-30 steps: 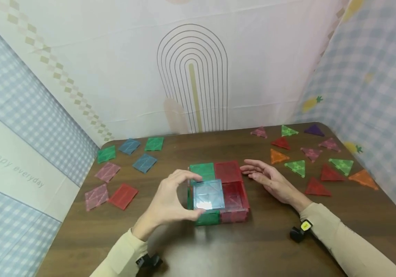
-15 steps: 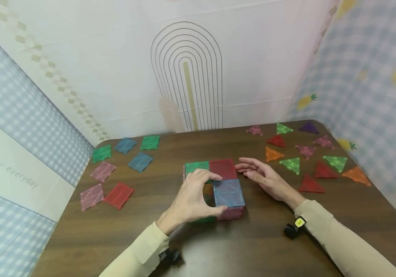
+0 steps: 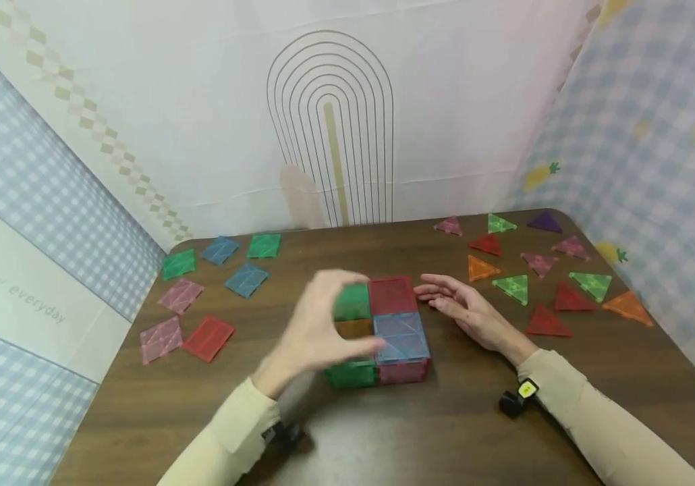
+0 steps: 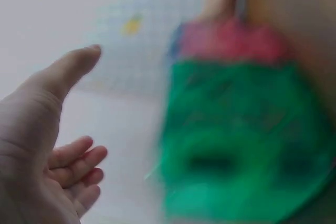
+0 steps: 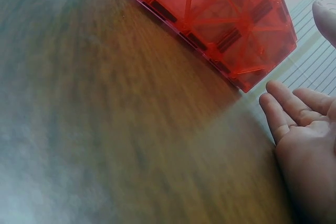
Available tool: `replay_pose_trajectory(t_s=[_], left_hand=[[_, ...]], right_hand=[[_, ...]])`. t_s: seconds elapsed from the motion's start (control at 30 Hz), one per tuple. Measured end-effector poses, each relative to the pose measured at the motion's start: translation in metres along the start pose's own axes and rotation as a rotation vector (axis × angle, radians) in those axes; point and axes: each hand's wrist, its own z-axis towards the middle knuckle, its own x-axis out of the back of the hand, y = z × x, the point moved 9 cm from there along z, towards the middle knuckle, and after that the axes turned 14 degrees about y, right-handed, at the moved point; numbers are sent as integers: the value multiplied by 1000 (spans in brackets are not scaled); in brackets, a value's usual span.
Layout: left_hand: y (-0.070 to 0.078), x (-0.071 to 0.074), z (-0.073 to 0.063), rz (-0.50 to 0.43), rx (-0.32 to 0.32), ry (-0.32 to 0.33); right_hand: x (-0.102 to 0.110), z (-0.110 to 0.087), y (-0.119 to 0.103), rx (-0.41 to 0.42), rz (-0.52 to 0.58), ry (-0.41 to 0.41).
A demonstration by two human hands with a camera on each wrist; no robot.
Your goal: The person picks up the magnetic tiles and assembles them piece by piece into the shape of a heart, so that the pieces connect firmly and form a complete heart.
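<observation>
A low box of translucent magnetic tiles stands mid-table, its green side wall point(image 4: 236, 140) blurred in the left wrist view and its red side wall point(image 5: 226, 19) sharp in the right. On top lie a green tile point(image 3: 352, 302), a red tile point(image 3: 393, 295) and a blue square tile point(image 3: 401, 335) at front right. The front-left quarter is uncovered, showing orange inside. My left hand point(image 3: 308, 337), motion-blurred, spreads thumb and fingers around that gap with nothing between them; its thumb tip overlaps the blue tile's edge. Relaxed, my right hand point(image 3: 465, 312) rests beside the box's right side.
Several square tiles lie at left, among them a red tile point(image 3: 208, 339), a pink tile point(image 3: 162, 339) and a blue tile point(image 3: 247, 280). Triangles are scattered at right, including an orange triangle point(image 3: 629, 308) and a purple triangle point(image 3: 544, 222). Patterned cloth point(image 3: 232, 135) surrounds the wooden table point(image 3: 420, 432).
My left hand carried the blue tile rightward onto the box's front-right quarter, let go of it and has drawn back left. My right hand has stayed beside the box.
</observation>
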Motion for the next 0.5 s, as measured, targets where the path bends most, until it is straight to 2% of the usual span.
replay_pose_trajectory(t_s=[0.07,0.13,0.23,0.3,0.37,0.43,0.5], left_hand=[[-16,36,11,18,0,102],[-42,75,16,57,34,209],[-101,121,7,147,185,294],[-143,140,-7,208,301,289],[-181,149,-24,264,411,236],[-208,151,-38,299,488,165],[-228,148,-48,324,533,107]], right_hand=[[-2,1,-1,0,1,-4],[-3,1,-1,-2,2,-6],[-4,1,-2,8,0,-14],[-5,1,-3,12,2,-18],[-5,0,-3,16,1,-22],[-4,0,-3,16,3,-20],[-3,-1,-4,21,5,-20]])
